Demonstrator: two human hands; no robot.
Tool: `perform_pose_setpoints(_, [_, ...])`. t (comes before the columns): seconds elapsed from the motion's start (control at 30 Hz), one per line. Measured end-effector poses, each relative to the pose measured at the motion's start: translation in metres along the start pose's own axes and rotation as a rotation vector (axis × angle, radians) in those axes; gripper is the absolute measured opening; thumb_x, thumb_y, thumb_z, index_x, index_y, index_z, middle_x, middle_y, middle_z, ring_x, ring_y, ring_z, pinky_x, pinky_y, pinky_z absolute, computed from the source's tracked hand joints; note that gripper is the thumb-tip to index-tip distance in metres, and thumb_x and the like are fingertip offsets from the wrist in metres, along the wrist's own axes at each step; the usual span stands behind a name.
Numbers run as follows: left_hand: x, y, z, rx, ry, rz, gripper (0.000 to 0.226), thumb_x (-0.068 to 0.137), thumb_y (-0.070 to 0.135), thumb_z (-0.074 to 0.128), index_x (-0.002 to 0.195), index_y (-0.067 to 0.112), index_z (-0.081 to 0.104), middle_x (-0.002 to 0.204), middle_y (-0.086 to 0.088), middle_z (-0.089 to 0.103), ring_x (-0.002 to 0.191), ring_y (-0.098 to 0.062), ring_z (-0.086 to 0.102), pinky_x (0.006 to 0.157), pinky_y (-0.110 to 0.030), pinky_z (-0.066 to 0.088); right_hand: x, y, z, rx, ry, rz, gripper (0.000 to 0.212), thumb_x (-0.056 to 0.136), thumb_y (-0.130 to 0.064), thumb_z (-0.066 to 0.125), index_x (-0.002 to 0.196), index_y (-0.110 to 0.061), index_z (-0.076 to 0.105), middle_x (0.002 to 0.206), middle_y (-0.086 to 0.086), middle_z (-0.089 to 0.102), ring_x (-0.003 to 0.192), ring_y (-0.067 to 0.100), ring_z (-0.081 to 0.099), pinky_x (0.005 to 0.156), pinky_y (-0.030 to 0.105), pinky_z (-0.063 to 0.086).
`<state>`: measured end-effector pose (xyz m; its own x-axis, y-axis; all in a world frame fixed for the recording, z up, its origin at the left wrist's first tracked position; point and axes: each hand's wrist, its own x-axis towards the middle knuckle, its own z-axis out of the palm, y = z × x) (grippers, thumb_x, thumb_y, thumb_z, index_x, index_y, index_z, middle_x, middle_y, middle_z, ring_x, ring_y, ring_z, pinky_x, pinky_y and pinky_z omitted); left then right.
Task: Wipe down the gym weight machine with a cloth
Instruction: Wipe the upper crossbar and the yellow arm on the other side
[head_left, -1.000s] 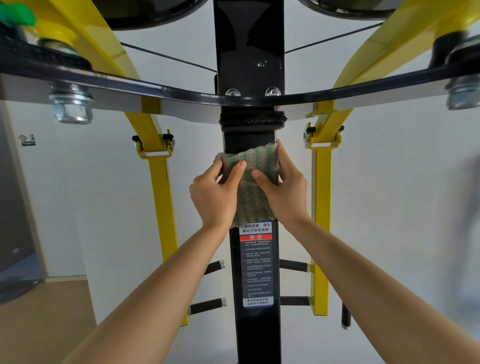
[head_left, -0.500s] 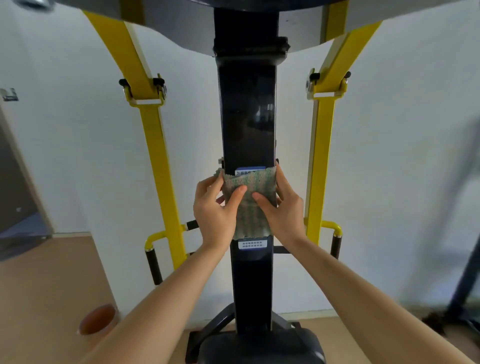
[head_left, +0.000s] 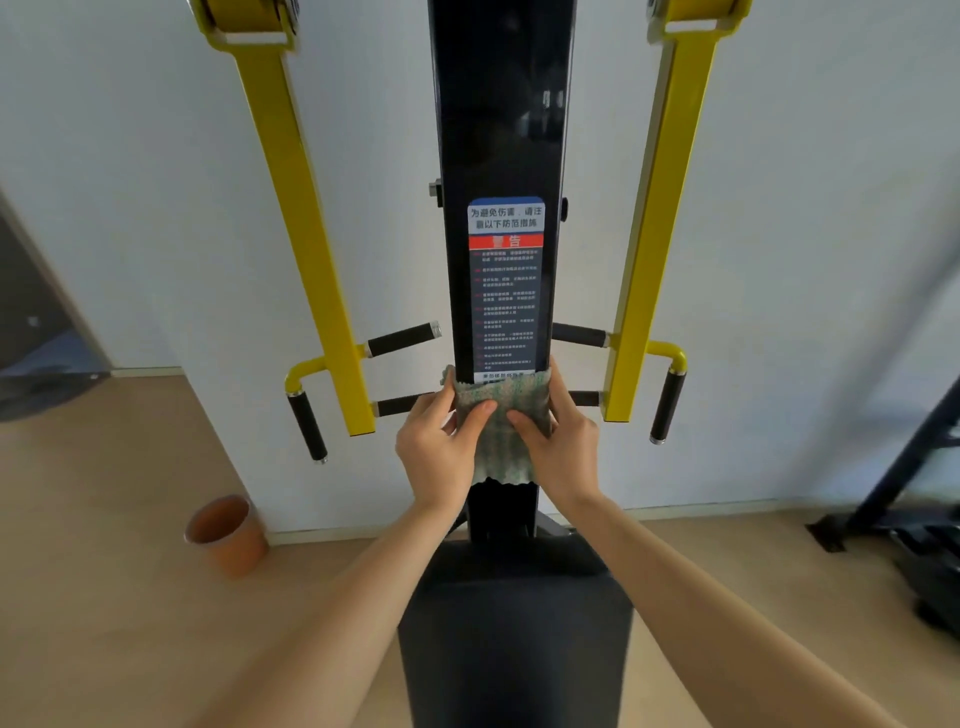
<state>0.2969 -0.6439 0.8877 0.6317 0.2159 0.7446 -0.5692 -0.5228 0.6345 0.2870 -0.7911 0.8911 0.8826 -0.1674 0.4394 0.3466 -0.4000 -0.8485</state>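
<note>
Against the black post (head_left: 501, 104), at the warning label's (head_left: 505, 291) foot: one green cloth (head_left: 504, 452). My left hand (head_left: 436, 457) and right hand (head_left: 563, 452) clasp it.

Left hand (head_left: 434, 457) and right hand (head_left: 558, 452) grip green cloth (head_left: 501, 410) against black post (head_left: 501, 130), thumbs pressing its front. Cloth top edge overlaps bottom of label (head_left: 505, 286). Yellow arms (head_left: 306, 234) flank post. Seat (head_left: 514, 623) below. Pot (head_left: 226, 535) on floor (head_left: 104, 597), left.
</note>
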Motion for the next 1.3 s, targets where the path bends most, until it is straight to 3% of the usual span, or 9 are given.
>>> perform_pose_setpoints(0.07, [-0.013,-0.009,0.001,0.027,-0.020,-0.020,0.045,0.086,0.034,0.079,0.123,0.010,0.072,0.104,-0.003,0.075,0.096,-0.009,0.069,0.079,-0.016,0.057,-0.008,0.011,0.002,-0.033,-0.025,0.033,0.082,0.094,-0.028,0.069,0.158,-0.038,0.019,0.136,-0.006,0.062,0.120,0.014,0.062,0.100,0.041,0.055])
perform_pose_setpoints(0.2, [-0.032,-0.022,0.001,0.126,-0.093,-0.081,0.034,0.083,0.034,0.082,0.108,0.011,0.076,0.091,0.000,0.076,0.081,-0.009,0.070,0.070,-0.002,0.044,-0.022,0.027,0.003,-0.091,-0.087,0.090,0.078,0.093,-0.026,0.070,0.157,-0.033,0.025,0.131,-0.006,0.065,0.119,0.013,0.062,0.101,0.036,0.054])
perform_pose_setpoints(0.37, [-0.043,-0.027,0.001,0.302,-0.258,-0.243,0.031,0.085,0.043,0.078,0.091,0.012,0.077,0.081,0.000,0.076,0.067,-0.011,0.064,0.058,-0.008,0.032,-0.022,0.034,0.001,-0.258,-0.156,0.173,0.057,0.090,-0.028,0.074,0.139,-0.013,0.049,0.100,-0.005,0.066,0.098,0.021,0.066,0.088,0.036,0.058])
perform_pose_setpoints(0.47, [-0.045,-0.029,0.002,0.361,-0.370,-0.352,0.034,0.086,0.045,0.076,0.090,0.011,0.076,0.083,-0.002,0.074,0.068,-0.011,0.060,0.056,-0.013,0.033,-0.021,0.034,-0.001,-0.363,-0.216,0.239,0.048,0.090,-0.028,0.074,0.128,-0.006,0.056,0.093,-0.002,0.061,0.090,0.022,0.062,0.076,0.028,0.049])
perform_pose_setpoints(0.67, [-0.042,-0.028,0.001,0.367,-0.495,-0.494,0.037,0.085,0.048,0.076,0.091,0.012,0.075,0.085,-0.001,0.072,0.074,-0.014,0.065,0.064,-0.022,0.047,-0.020,0.033,-0.003,-0.385,-0.288,0.306,0.035,0.090,-0.031,0.073,0.120,-0.016,0.064,0.108,0.003,0.071,0.100,0.024,0.067,0.087,0.037,0.057])
perform_pose_setpoints(0.8, [-0.041,-0.021,-0.001,0.290,-0.428,-0.476,0.033,0.086,0.048,0.075,0.096,0.016,0.075,0.087,0.003,0.073,0.080,-0.014,0.069,0.064,-0.019,0.046,-0.022,0.026,-0.006,-0.274,-0.213,0.268,0.029,0.092,-0.031,0.071,0.119,-0.020,0.066,0.101,-0.006,0.071,0.096,0.017,0.067,0.082,0.027,0.054])
perform_pose_setpoints(1.0, [-0.016,0.009,-0.006,0.188,-0.201,-0.262,0.033,0.088,0.040,0.075,0.115,0.021,0.075,0.093,0.007,0.077,0.082,-0.010,0.071,0.069,-0.012,0.046,-0.010,-0.010,-0.015,-0.139,-0.067,0.114,0.033,0.095,-0.026,0.067,0.127,-0.030,0.063,0.095,-0.015,0.070,0.086,-0.001,0.064,0.071,0.006,0.045])
perform_pose_setpoints(1.17, [0.026,0.042,-0.016,0.118,-0.098,-0.129,0.037,0.086,0.034,0.079,0.119,0.017,0.074,0.096,0.005,0.078,0.082,-0.012,0.071,0.072,-0.024,0.055,0.023,-0.048,-0.032,-0.094,0.007,-0.054,0.037,0.092,-0.018,0.071,0.127,-0.027,0.065,0.099,-0.015,0.073,0.092,0.006,0.069,0.075,0.005,0.049])
perform_pose_setpoints(1.3, [0.062,0.064,-0.022,0.095,-0.025,-0.050,0.036,0.087,0.033,0.078,0.118,0.017,0.075,0.099,0.006,0.078,0.085,-0.011,0.072,0.071,-0.011,0.048,0.047,-0.082,-0.046,-0.114,0.027,-0.146,0.046,0.094,-0.021,0.069,0.138,-0.025,0.059,0.106,-0.011,0.073,0.093,0.008,0.066,0.084,0.019,0.055])
